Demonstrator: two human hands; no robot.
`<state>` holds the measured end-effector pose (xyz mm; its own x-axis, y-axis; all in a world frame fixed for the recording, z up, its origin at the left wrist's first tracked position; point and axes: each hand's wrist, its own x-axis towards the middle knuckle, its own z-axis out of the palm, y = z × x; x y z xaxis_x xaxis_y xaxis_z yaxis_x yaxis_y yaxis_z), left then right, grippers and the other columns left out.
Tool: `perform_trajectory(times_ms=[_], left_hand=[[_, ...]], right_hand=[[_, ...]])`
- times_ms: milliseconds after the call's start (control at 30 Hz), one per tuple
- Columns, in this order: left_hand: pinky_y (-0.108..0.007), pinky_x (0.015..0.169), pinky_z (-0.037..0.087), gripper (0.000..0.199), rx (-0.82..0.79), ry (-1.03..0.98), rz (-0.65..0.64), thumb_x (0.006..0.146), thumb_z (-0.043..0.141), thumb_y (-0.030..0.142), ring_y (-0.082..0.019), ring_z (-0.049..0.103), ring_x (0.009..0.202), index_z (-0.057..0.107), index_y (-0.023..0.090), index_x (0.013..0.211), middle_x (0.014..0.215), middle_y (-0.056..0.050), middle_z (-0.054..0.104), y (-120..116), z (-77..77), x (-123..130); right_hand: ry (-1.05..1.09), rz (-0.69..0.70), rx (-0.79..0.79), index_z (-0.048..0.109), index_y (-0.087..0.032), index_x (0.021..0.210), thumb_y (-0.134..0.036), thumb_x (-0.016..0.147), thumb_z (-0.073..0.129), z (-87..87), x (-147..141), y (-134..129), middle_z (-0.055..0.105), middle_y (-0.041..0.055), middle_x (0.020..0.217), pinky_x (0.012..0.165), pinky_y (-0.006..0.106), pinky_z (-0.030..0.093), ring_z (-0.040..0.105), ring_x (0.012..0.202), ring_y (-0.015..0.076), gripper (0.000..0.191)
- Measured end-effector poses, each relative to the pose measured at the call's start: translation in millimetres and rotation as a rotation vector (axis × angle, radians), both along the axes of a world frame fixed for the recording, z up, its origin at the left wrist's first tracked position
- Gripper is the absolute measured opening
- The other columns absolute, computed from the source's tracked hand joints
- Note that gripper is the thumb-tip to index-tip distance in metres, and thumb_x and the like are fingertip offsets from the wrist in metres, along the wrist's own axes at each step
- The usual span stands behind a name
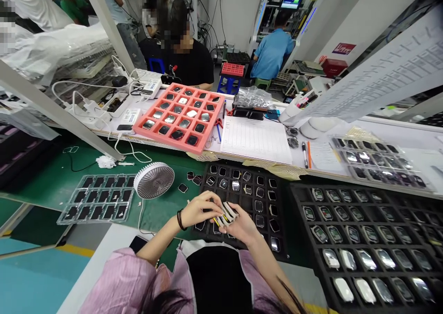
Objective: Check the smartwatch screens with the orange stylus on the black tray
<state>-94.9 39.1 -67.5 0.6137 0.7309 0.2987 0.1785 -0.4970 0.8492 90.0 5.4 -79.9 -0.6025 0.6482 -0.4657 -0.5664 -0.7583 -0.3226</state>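
Above the near part of a black foam tray filled with watch-like cases, my two hands meet. My left hand, with a dark band at its wrist, has its fingers bent over a small stack of pale, silvery pieces with yellow edges. My right hand wraps round the same stack from the right side, thumb on top. The exact number of pieces is hidden by the fingers.
A small white fan and a clear tray of dark parts are at left. A pink tray and a paper sheet lie on the shelf. Another black tray is at right. Other people sit beyond.
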Motion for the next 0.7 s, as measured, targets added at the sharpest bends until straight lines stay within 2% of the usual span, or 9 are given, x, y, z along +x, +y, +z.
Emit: perform_trajectory(times_ms=[200, 400, 500, 600, 700], left_hand=[[-0.03, 0.082, 0.049, 0.025, 0.049, 0.092, -0.058, 0.091, 0.053, 0.037, -0.018, 0.059, 0.089, 0.075, 0.026, 0.089, 0.095, -0.007, 0.064, 5, 8.1, -1], [-0.026, 0.079, 0.048, 0.026, 0.045, 0.111, -0.207, 0.09, 0.054, 0.038, -0.016, 0.061, 0.085, 0.075, 0.024, 0.083, 0.091, -0.006, 0.064, 7, 14.4, -1], [-0.025, 0.076, 0.047, 0.026, -0.019, 0.125, -0.219, 0.088, 0.055, 0.041, -0.015, 0.061, 0.083, 0.072, 0.022, 0.08, 0.091, -0.006, 0.062, 5, 10.8, -1], [-0.022, 0.065, 0.046, 0.029, -0.122, 0.121, -0.197, 0.079, 0.066, 0.046, -0.014, 0.058, 0.078, 0.062, 0.018, 0.083, 0.097, -0.007, 0.058, 3, 2.6, -1], [-0.021, 0.059, 0.044, 0.035, -0.188, 0.111, -0.234, 0.074, 0.07, 0.048, -0.014, 0.055, 0.077, 0.053, 0.018, 0.084, 0.102, -0.009, 0.057, -2, -6.4, 0]], right_hand=[[0.026, 0.058, 0.036, 0.061, -0.012, 0.092, -0.036, 0.086, 0.05, 0.4, 2, -2, 0.07, 0.01, 0.08, 0.047, 0.025, 0.043, 0.068, 0.075, 0.0239, 0.027], [0.03, 0.145, 0.053, 0.062, -0.009, 0.095, -0.034, 0.088, 0.047, -3.4, 1, -7, 0.07, 0.0126, 0.082, 0.049, 0.026, 0.044, 0.068, 0.075, 0.0245, 0.029], [-0.012, 0.17, 0.052, 0.063, -0.009, 0.095, -0.034, 0.088, 0.048, -3.9, -1, -11, 0.07, 0.0124, 0.081, 0.049, 0.026, 0.044, 0.068, 0.076, 0.0248, 0.03], [-0.046, 0.21, 0.041, 0.063, -0.01, 0.097, -0.034, 0.085, 0.052, -4.5, -2, -18, 0.071, 0.0109, 0.079, 0.049, 0.026, 0.044, 0.068, 0.074, 0.025, 0.028], [-0.064, 0.227, 0.029, 0.064, -0.012, 0.096, -0.035, 0.084, 0.055, -7.1, -3, -25, 0.071, 0.0095, 0.077, 0.049, 0.026, 0.045, 0.069, 0.073, 0.0244, 0.027]])
